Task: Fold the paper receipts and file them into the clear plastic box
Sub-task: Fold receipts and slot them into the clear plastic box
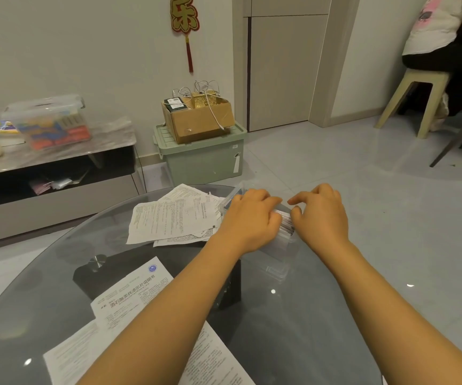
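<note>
Head view. Clear plastic box: transparent, rectangular, standing on the far right part of the round glass table; its walls are faint and partly hidden by both hands. Folded receipts: white slips with dark print, packed upright on edge inside the box, showing between the hands. Left hand: over the box's left side, fingers curled down onto the slips (whether it pinches one cannot be told). Right hand: at the box's right side, fingers bent, fingertips at the slips, grip likewise unclear. Loose receipts: creased unfolded sheets overlapping just left of the box. Printed leaflets: flat near the table's front edge, under the left forearm.
</note>
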Action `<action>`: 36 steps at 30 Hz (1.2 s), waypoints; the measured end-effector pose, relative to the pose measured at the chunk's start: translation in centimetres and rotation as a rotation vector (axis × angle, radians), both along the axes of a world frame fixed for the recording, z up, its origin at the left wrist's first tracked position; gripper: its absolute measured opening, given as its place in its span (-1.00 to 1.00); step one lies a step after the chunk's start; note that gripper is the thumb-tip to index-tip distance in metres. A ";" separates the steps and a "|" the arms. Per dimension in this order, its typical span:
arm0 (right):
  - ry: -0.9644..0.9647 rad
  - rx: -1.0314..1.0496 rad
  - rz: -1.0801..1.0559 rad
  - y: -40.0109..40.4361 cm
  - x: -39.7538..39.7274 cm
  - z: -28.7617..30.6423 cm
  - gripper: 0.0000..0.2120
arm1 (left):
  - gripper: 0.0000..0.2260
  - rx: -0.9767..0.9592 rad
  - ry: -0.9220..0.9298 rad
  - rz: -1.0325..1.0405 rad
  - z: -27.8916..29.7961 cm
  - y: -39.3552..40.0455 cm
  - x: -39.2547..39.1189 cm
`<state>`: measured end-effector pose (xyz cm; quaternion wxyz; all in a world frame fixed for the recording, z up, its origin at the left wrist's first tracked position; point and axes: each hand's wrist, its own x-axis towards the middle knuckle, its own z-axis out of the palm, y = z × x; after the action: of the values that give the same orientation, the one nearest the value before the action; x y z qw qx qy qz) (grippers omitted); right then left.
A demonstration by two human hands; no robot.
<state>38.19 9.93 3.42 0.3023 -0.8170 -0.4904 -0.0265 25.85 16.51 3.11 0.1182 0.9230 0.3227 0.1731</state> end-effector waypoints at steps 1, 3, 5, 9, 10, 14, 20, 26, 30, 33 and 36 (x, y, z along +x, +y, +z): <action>-0.086 0.030 0.009 -0.1 -0.4 -0.1 -0.77 | -0.47 0.001 -0.064 0.023 0.1 0.1 -0.4; -0.181 0.096 0.082 -0.2 -1.5 -0.3 -0.78 | -0.49 0.012 -0.153 0.082 0.5 -0.1 -1.5; -0.202 0.163 0.186 0.0 -2.7 -0.9 -0.82 | -0.52 0.015 -0.214 0.153 0.6 -0.1 -2.8; -0.241 0.292 0.330 0.3 -5.2 -1.7 -0.79 | -0.64 -0.083 -0.226 0.336 0.2 0.2 -6.3; -0.269 0.320 0.352 0.5 -6.1 -1.8 -0.78 | -0.64 -0.124 -0.175 0.392 0.0 0.5 -7.5; -0.385 0.323 0.444 0.6 -8.4 -2.5 -0.77 | -0.55 -0.177 0.158 0.418 -1.6 2.1 -10.5; -0.425 0.221 0.593 1.2 -10.1 -4.8 -0.71 | -0.50 -0.185 0.339 0.313 -3.7 5.4 -12.5; -0.360 0.184 0.626 1.4 -10.1 -5.7 -0.70 | -0.71 0.109 0.480 0.247 -3.7 6.2 -11.9; -0.337 0.184 0.609 1.5 -10.1 -5.8 -0.71 | -0.74 0.183 0.449 0.295 -4.1 6.3 -11.5; -0.321 0.185 0.596 1.4 -10.1 -5.7 -0.73 | -0.75 0.205 0.417 0.348 -4.0 6.5 -11.3; -0.305 0.208 0.591 1.3 -9.9 -5.3 -0.76 | -0.76 0.148 0.409 0.326 -3.8 6.2 -11.8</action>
<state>28.26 11.18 -1.89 0.3015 -0.5910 -0.7402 -0.1094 14.03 22.69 -0.69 -0.0466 0.8806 0.4709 0.0227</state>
